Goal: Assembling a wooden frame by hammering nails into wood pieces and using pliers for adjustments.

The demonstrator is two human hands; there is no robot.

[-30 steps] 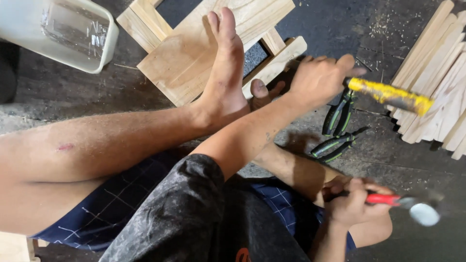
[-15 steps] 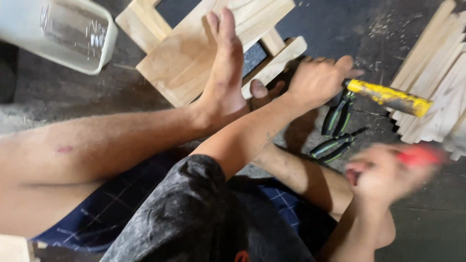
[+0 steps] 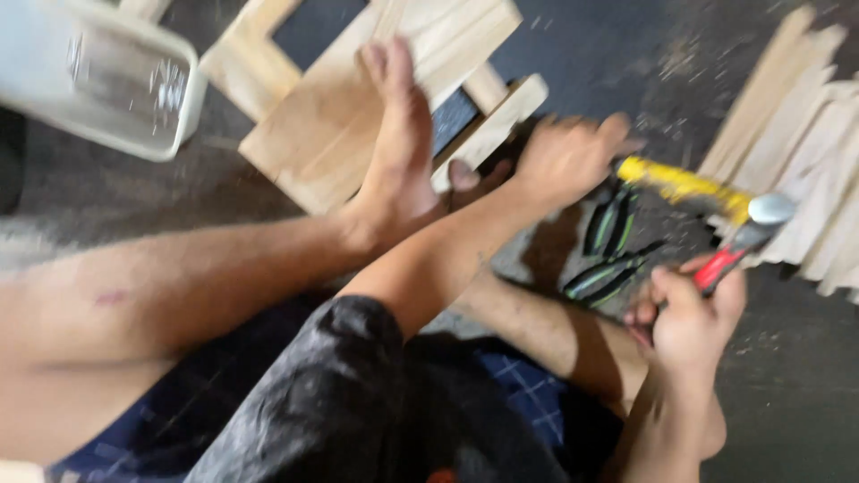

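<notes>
My left hand (image 3: 568, 161) grips the near end of a yellow-handled tool (image 3: 684, 183) that lies out to the right, low over the floor. My right hand (image 3: 689, 313) holds a hammer by its red handle (image 3: 720, 264), and the shiny metal head (image 3: 771, 210) meets the yellow tool's far end. A wooden frame of pale boards (image 3: 331, 116) lies on the floor, with my foot (image 3: 398, 152) pressing on it. The picture is blurred by motion.
Green-and-black pliers (image 3: 608, 246) lie on the dark floor between my hands. A stack of pale wooden slats (image 3: 805, 152) fans out at the right. A white plastic tub (image 3: 98, 80) stands at the top left.
My right hand has swung the hammer up from beside my knee, so its head now meets the end of the yellow tool. The left hand and the foot have stayed put.
</notes>
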